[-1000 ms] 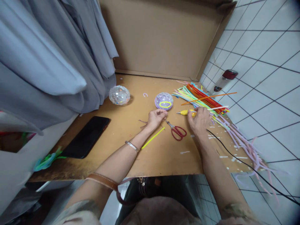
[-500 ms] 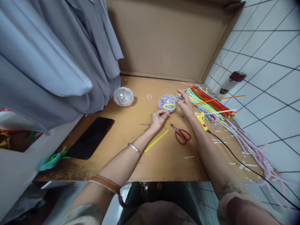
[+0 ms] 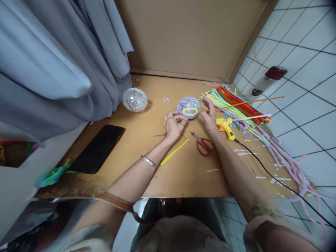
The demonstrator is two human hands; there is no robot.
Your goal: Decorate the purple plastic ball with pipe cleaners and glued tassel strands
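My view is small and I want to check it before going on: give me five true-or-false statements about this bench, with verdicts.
1. The right hand is holding the yellow glue gun. False: the gun lies on the table, and the hand is beside the purple round piece.
2. The scissors have red handles. True.
3. The black phone lies right of the scissors. False: it lies to their left.
4. A yellow oval shows within the purple round piece's outline. True.
5. The clear round piece touches the purple one. False: they stand apart.
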